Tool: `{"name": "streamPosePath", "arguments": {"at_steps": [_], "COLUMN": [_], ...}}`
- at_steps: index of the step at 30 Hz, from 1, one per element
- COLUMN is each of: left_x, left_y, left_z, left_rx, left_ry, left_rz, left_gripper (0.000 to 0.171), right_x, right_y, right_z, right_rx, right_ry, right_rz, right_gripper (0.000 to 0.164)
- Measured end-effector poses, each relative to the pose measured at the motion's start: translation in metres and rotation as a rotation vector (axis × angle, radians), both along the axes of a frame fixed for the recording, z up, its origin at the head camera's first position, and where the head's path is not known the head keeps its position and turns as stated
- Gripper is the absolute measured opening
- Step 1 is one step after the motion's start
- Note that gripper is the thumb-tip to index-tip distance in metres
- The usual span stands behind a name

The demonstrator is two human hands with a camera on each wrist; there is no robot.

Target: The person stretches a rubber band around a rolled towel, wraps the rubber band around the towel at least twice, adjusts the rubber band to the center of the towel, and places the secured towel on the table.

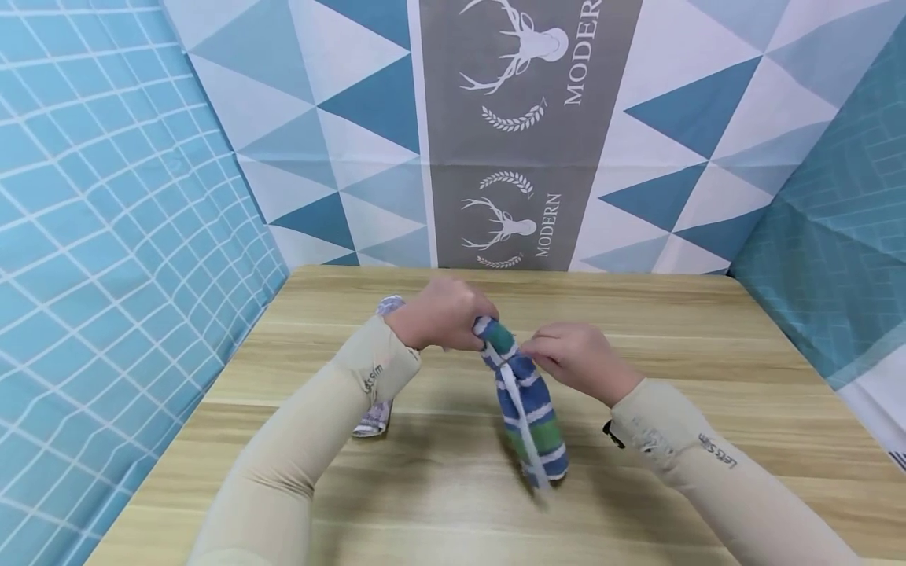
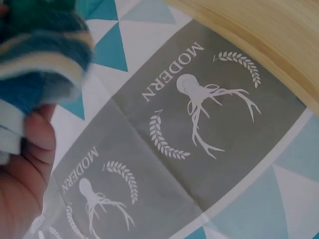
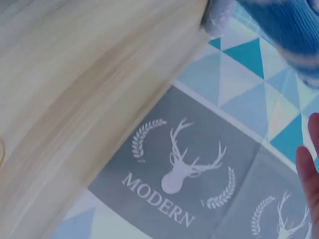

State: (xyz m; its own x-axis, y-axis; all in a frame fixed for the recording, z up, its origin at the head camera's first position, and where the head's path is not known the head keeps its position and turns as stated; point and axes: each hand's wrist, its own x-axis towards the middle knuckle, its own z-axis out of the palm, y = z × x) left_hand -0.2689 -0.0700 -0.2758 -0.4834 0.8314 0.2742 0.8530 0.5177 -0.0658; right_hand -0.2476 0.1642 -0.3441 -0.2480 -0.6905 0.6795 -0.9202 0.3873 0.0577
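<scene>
A blue, green and white striped towel (image 1: 541, 417), gathered into a long bundle, hangs slanted above the table. A thin band cinches it near the top, and a pale strip runs down its front. My left hand (image 1: 449, 314) grips the bundle's upper end; in the left wrist view the thumb lies against the towel (image 2: 45, 59). Beside the cinched part is my right hand (image 1: 576, 358), its fingertips by the towel's edge. In the right wrist view those fingertips (image 3: 305, 159) show below the blue cloth (image 3: 289, 35); whether they pinch anything is unclear.
Behind my left forearm, a purple-and-white cloth (image 1: 373, 417) lies on the wooden table (image 1: 637, 503), partly hidden. A patterned backdrop (image 1: 368, 165) rises at the table's far edge, with blue sheets at both sides. A thin yellowish loop (image 3: 2, 152) shows at the right wrist view's left edge.
</scene>
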Motion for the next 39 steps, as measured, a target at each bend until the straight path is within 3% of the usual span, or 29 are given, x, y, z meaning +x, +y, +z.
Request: {"name": "streamPosePath", "arguments": {"at_steps": [4,7,10,16,19,25,28,31,36,39], "left_x": [-0.001,-0.002,-0.003,-0.006,-0.007,-0.004,-0.002,-0.001,0.000,-0.001], "left_y": [0.003,0.004,0.004,0.005,0.005,0.003,0.003,0.005,0.006,0.006], "left_z": [-0.002,-0.002,-0.004,-0.007,-0.010,-0.010,-0.009,-0.008,-0.009,-0.011], "left_rx": [-0.030,-0.047,-0.057,-0.081,-0.074,-0.031,-0.029,-0.036,-0.032,-0.030], "left_ry": [-0.138,-0.262,-0.322,-0.252,-0.259,-0.249,-0.232,-0.219,-0.198,-0.178], "left_rz": [0.034,0.066,0.073,0.024,-0.004,-0.045,-0.058,-0.066,-0.078,-0.096], "left_gripper": [0.008,0.004,0.003,0.003,0.003,0.007,0.010,0.014,0.021,0.023], "right_x": [-0.002,-0.001,0.001,0.002,0.000,0.002,0.003,0.002,-0.007,-0.013], "right_y": [-0.005,-0.007,-0.007,-0.003,-0.001,-0.002,-0.006,-0.009,-0.013,-0.015], "right_z": [0.001,0.002,0.002,-0.007,-0.011,-0.011,-0.008,-0.004,0.000,-0.002], "right_rx": [0.086,0.152,0.222,0.292,0.310,0.301,0.323,0.379,0.401,0.395], "right_ry": [0.147,0.207,0.253,0.375,0.445,0.428,0.412,0.448,0.541,0.584], "right_rz": [0.022,0.013,-0.007,-0.021,0.007,0.006,-0.033,-0.054,-0.025,-0.015], "right_gripper": [0.013,0.021,0.028,0.037,0.039,0.042,0.032,0.006,0.045,0.044]}}
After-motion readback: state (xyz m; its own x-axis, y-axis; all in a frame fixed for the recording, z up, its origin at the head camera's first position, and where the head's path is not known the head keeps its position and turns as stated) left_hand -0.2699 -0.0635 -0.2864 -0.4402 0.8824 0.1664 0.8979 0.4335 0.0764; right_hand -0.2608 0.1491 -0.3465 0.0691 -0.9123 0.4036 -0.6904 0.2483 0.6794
